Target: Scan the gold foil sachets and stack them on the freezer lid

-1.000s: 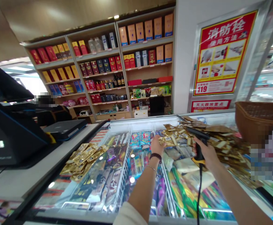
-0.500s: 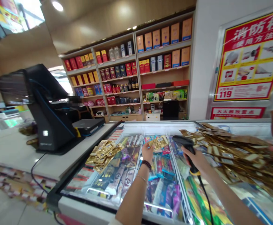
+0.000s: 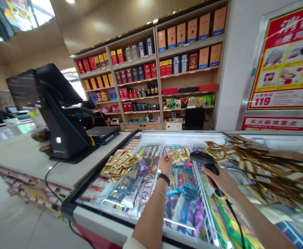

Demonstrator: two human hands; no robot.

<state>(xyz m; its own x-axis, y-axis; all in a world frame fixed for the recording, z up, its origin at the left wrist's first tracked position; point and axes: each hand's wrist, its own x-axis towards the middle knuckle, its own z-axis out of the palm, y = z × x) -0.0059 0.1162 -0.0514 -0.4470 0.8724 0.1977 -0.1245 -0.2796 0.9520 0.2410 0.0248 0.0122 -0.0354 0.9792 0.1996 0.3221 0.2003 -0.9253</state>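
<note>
L hand (image 3: pixel 165 165) prob. pinching gold sachets (image 3: pixel 178 155), view poor; R hand (image 3: pixel 218 182) closed round corded scanner (image 3: pixel 203 158), its head angled toward them. Big sachet heap (image 3: pixel 268 171) on R, small heap (image 3: pixel 120 162) on L, both on glass freezer lid (image 3: pixel 182 137), within easy reach.

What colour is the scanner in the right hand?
The barcode scanner is black, with a yellow band near the bottom of its grip; the head view shows it.
</note>
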